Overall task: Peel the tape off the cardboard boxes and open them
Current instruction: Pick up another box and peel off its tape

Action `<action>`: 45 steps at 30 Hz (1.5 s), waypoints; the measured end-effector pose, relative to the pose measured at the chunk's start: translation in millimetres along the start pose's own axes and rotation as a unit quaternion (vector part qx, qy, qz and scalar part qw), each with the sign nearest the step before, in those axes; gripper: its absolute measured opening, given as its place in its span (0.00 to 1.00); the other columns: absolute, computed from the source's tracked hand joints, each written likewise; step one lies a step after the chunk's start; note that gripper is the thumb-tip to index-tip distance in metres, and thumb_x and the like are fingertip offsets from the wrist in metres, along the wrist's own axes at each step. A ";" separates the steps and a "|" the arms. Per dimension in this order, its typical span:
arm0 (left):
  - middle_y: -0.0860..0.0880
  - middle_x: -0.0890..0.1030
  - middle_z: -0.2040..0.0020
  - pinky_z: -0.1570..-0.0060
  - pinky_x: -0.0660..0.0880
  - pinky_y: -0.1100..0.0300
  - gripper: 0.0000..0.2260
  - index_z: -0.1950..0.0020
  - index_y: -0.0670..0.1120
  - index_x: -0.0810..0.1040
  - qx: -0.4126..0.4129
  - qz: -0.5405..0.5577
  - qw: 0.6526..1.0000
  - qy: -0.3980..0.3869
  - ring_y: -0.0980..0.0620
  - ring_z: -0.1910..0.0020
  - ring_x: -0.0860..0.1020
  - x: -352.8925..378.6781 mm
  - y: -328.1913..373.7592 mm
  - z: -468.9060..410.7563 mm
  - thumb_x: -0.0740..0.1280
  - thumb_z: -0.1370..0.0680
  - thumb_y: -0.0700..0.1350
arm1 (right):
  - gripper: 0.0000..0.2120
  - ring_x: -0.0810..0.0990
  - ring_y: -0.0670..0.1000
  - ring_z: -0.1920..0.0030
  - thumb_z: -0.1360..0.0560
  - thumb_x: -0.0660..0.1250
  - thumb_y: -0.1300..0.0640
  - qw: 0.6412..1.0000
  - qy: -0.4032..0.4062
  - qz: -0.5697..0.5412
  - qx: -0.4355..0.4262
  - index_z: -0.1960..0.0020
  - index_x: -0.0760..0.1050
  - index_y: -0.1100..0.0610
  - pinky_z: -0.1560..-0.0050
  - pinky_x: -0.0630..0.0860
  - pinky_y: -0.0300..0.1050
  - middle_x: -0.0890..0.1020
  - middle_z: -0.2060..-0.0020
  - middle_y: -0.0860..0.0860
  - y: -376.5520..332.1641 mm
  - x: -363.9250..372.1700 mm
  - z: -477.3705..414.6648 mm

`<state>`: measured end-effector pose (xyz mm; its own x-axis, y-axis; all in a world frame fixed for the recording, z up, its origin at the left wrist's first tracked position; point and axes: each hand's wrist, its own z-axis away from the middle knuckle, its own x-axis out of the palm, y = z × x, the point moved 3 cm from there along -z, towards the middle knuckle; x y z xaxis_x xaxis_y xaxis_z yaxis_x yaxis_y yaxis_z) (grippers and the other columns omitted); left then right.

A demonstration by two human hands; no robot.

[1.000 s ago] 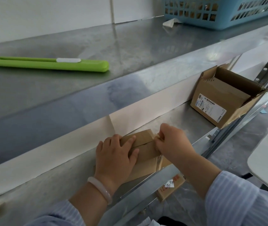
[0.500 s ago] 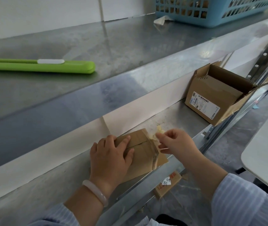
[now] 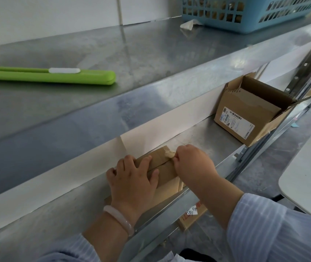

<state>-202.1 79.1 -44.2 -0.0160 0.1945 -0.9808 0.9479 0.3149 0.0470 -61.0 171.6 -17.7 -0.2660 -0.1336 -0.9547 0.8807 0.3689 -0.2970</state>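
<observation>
1. The left hand [image 3: 133,178] lies flat on the top of the box [image 3: 165,167], fingers straight and a little spread, pressing it down. A pale bracelet [image 3: 118,219] is on this wrist.
2. The right hand [image 3: 192,161] has its fingers curled, and they pinch a crumpled end of tape [image 3: 169,153] at the far right corner of the box. The two hands are close together, with only a strip of cardboard between them.
3. The box is flat and brown. It sits on the lower shelf [image 3: 198,137], near its front edge, with its flaps closed.
4. An open box [image 3: 249,114] stands further right on the same shelf, well apart from the hands. Its flaps are up, and what is in it I cannot tell.
5. A white printed label [image 3: 236,123] with a barcode is on its front side; the text is too small to read.
6. Under the shelf edge a third box [image 3: 190,220] shows a sticker [image 3: 193,211] with handwritten digits, which are hard to read.
7. On the upper shelf [image 3: 150,59] a blue basket [image 3: 245,25] holds brownish things, seen only through its holes.
8. A green cutter [image 3: 56,76] lies on the left of the upper shelf.
</observation>
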 end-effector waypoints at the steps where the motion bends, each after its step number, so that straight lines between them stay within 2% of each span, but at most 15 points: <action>1: 0.48 0.70 0.44 0.46 0.69 0.48 0.21 0.34 0.61 0.68 0.001 0.000 1.000 0.007 0.48 0.45 0.70 1.2 -0.8 0.1 0.52 0.24 0.65 | 0.07 0.76 0.53 0.54 0.21 0.59 0.56 1.000 -0.008 -0.012 0.004 0.50 0.74 0.56 0.57 0.72 0.46 0.74 0.54 0.51 1.7 1.3 -1.8; 4: 0.48 0.71 0.47 0.49 0.70 0.49 0.22 0.36 0.60 0.71 0.005 0.004 1.000 0.022 0.47 0.49 0.71 2.2 -2.3 -0.3 0.50 0.25 0.65 | 0.08 0.75 0.51 0.54 0.19 0.60 0.54 0.994 -0.032 -0.098 0.043 0.49 0.75 0.57 0.53 0.72 0.45 0.76 0.53 0.52 10.2 2.7 -4.9; 7: 0.48 0.72 0.49 0.51 0.70 0.49 0.23 0.37 0.60 0.73 0.007 0.011 0.999 0.036 0.48 0.51 0.72 1.8 -3.3 0.2 0.50 0.25 0.65 | 0.09 0.76 0.50 0.57 0.19 0.61 0.54 0.974 -0.079 -0.192 0.087 0.50 0.76 0.58 0.56 0.74 0.44 0.79 0.57 0.52 18.8 3.7 -8.7; 9: 0.48 0.72 0.49 0.51 0.70 0.49 0.23 0.37 0.60 0.74 0.010 0.017 0.999 0.043 0.48 0.51 0.72 2.5 -4.8 0.3 0.51 0.25 0.65 | 0.09 0.77 0.50 0.62 0.19 0.62 0.56 0.920 -0.124 -0.339 0.152 0.51 0.77 0.60 0.60 0.77 0.43 0.79 0.62 0.53 25.8 9.9 -10.4; 12: 0.48 0.72 0.50 0.52 0.70 0.48 0.22 0.37 0.60 0.74 0.015 0.025 0.998 0.047 0.48 0.51 0.73 3.6 -5.3 0.1 0.52 0.25 0.65 | 0.08 0.72 0.49 0.69 0.19 0.62 0.61 0.791 -0.181 -0.539 0.227 0.49 0.75 0.66 0.68 0.72 0.42 0.73 0.67 0.54 31.7 20.4 -8.3; 14: 0.48 0.72 0.50 0.52 0.70 0.48 0.22 0.38 0.59 0.75 0.017 0.029 0.998 0.048 0.48 0.51 0.73 4.0 -4.9 -0.4 0.52 0.25 0.65 | 0.06 0.71 0.49 0.69 0.20 0.63 0.62 0.753 -0.184 -0.584 0.239 0.49 0.74 0.66 0.69 0.71 0.41 0.73 0.67 0.54 33.8 22.8 -5.7; 16: 0.48 0.72 0.50 0.53 0.70 0.48 0.22 0.38 0.59 0.75 0.020 0.026 0.998 0.050 0.47 0.51 0.73 4.3 -4.4 -1.1 0.52 0.25 0.65 | 0.08 0.74 0.48 0.68 0.21 0.65 0.60 0.764 -0.162 -0.580 0.231 0.51 0.77 0.66 0.68 0.76 0.41 0.75 0.66 0.54 36.8 19.9 -3.2; 18: 0.48 0.72 0.50 0.53 0.71 0.48 0.22 0.38 0.58 0.75 0.021 0.024 0.998 0.051 0.47 0.51 0.73 3.8 -3.6 -1.2 0.52 0.25 0.65 | 0.11 0.80 0.49 0.66 0.22 0.68 0.56 0.816 -0.129 -0.523 0.209 0.53 0.80 0.65 0.62 0.82 0.45 0.81 0.64 0.54 41.0 12.1 0.7; 22: 0.47 0.72 0.51 0.54 0.72 0.48 0.22 0.39 0.58 0.76 0.018 0.022 0.998 0.059 0.47 0.53 0.73 4.0 -2.5 -0.7 0.53 0.26 0.65 | 0.11 0.84 0.47 0.62 0.26 0.72 0.47 0.958 -0.072 -0.256 0.106 0.55 0.82 0.54 0.56 0.82 0.43 0.84 0.61 0.47 34.5 -8.2 8.3; 25: 0.47 0.73 0.51 0.54 0.72 0.48 0.21 0.40 0.58 0.77 0.018 0.018 0.997 0.066 0.47 0.53 0.73 4.5 -2.3 -0.3 0.55 0.26 0.64 | 0.13 0.82 0.49 0.61 0.25 0.68 0.48 0.992 -0.074 -0.089 0.056 0.57 0.83 0.56 0.58 0.82 0.44 0.84 0.61 0.51 19.9 -14.1 8.1; 28: 0.48 0.73 0.51 0.53 0.71 0.48 0.21 0.40 0.58 0.76 0.011 0.019 0.998 0.063 0.47 0.53 0.73 4.7 -1.9 0.4 0.55 0.26 0.64 | 0.13 0.81 0.51 0.64 0.24 0.64 0.51 0.995 -0.083 -0.027 0.049 0.61 0.80 0.57 0.62 0.80 0.45 0.81 0.66 0.52 15.2 -11.3 4.9; 31: 0.48 0.73 0.51 0.53 0.71 0.48 0.21 0.40 0.58 0.76 0.009 0.017 0.998 0.063 0.46 0.52 0.73 4.3 -1.7 0.9 0.56 0.26 0.64 | 0.11 0.76 0.51 0.65 0.24 0.59 0.56 0.996 -0.075 0.008 0.037 0.66 0.70 0.54 0.63 0.75 0.44 0.75 0.68 0.50 12.5 -7.6 3.6; 34: 0.48 0.73 0.51 0.52 0.71 0.48 0.21 0.39 0.59 0.76 0.009 0.014 0.998 0.059 0.46 0.52 0.73 4.7 -2.4 0.1 0.55 0.26 0.65 | 0.09 0.77 0.50 0.62 0.23 0.58 0.58 0.997 -0.068 0.000 0.035 0.61 0.71 0.55 0.60 0.77 0.44 0.77 0.64 0.50 13.4 -5.0 4.2; 40: 0.48 0.73 0.51 0.53 0.72 0.48 0.21 0.39 0.59 0.76 0.006 0.019 0.998 0.059 0.47 0.52 0.73 4.6 -2.6 -0.3 0.55 0.26 0.65 | 0.10 0.83 0.52 0.59 0.21 0.62 0.55 0.981 -0.085 -0.155 0.082 0.59 0.79 0.55 0.53 0.81 0.49 0.84 0.60 0.52 31.2 -0.9 1.6; 45: 0.48 0.73 0.50 0.53 0.72 0.48 0.22 0.38 0.58 0.75 0.014 0.026 0.998 0.056 0.47 0.52 0.73 3.5 -3.3 0.3 0.52 0.25 0.65 | 0.08 0.84 0.54 0.61 0.21 0.66 0.57 0.913 -0.111 -0.355 0.170 0.59 0.78 0.57 0.52 0.83 0.53 0.83 0.64 0.52 39.4 12.7 4.9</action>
<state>-205.2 78.4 -47.8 -0.0007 0.3126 -0.9499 0.9568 0.2763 0.0902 -27.7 179.9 -41.4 -0.7639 -0.4254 -0.4852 0.5981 -0.1846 -0.7799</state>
